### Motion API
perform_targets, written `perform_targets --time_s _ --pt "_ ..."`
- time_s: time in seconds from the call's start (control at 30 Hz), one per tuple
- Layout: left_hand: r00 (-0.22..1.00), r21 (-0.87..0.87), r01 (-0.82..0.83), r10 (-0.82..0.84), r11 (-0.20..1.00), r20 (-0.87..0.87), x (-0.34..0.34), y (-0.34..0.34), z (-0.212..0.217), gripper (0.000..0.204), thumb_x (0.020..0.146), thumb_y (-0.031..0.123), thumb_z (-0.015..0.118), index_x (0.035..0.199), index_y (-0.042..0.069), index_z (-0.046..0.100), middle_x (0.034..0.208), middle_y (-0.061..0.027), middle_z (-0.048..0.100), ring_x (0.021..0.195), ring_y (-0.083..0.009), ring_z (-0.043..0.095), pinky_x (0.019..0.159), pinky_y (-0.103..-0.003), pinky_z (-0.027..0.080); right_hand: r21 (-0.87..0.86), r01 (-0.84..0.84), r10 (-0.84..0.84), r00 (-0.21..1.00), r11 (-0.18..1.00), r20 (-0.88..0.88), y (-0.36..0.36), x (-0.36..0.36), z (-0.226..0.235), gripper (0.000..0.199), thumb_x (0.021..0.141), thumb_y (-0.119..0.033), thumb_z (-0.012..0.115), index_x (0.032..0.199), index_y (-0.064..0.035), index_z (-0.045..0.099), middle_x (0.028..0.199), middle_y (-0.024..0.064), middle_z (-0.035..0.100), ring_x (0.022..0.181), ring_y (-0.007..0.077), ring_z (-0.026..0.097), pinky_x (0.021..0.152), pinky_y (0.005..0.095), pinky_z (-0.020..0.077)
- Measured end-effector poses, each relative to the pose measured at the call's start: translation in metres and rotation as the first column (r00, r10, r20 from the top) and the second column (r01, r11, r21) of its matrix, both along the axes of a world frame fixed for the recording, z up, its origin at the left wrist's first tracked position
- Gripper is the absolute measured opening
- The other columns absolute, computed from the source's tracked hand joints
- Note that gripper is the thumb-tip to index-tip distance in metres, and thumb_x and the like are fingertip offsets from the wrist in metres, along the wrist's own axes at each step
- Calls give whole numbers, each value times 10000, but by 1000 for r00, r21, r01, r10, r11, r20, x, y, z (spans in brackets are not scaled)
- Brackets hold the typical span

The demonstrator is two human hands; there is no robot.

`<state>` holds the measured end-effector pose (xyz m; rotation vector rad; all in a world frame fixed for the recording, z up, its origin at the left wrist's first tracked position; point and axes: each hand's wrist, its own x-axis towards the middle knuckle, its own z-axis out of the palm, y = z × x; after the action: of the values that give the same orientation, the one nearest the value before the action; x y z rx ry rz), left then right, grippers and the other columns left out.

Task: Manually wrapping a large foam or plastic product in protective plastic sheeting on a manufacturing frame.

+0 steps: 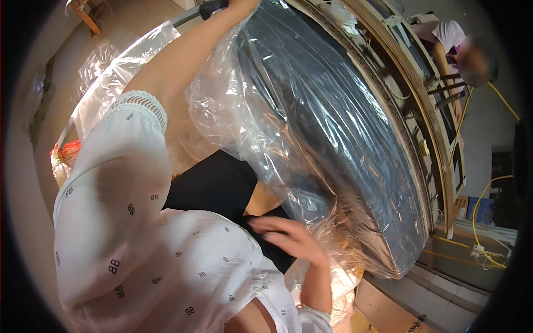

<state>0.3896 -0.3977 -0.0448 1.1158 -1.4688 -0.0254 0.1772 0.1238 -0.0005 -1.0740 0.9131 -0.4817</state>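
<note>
My left hand (242, 5) reaches up to the top edge of the view, next to a dark, rounded end piece (212, 8) on a curved grey rail. Its fingers are cut off by the edge. My right hand (293, 237) is in front of my waist, slightly blurred, with its fingers stretched out over black cloth (211, 180) on my lap. Beside both hands spreads a large sheet of clear, wrinkled plastic film (244, 130). Under the film lies a broad, dark blue-grey surface (333, 105); folds and glare hide its details.
A long wooden frame (422, 105) curves along the right side of the film. Beyond it, another person (447, 36) leans in. Yellow cables (476, 222) hang at the right. More clear film hangs over the rail (72, 125) at left, near a red bag (65, 152).
</note>
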Motion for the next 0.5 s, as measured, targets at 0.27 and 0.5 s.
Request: perform_targets --time_s 0.27,0.5 --pt "971 292 96 -25 952 -237 -36 24 15 179 841 255 520 875 84 563 797 -181 610 799 -372 586 690 -432 454 -475 294 -558 449 830 -697 -55 3 -148 509 856 -255 574 1257 28 437 1235 216 492 1127 281 480 936 375 382" --pt "965 198 88 -34 976 -261 -20 17 2 181 845 266 502 884 99 559 815 -203 608 820 -398 579 693 -455 448 -69 972 -974 226 223 37 35 -26 13 451 768 -272 623 1094 34 566 1088 144 599 934 227 593 730 369 508"
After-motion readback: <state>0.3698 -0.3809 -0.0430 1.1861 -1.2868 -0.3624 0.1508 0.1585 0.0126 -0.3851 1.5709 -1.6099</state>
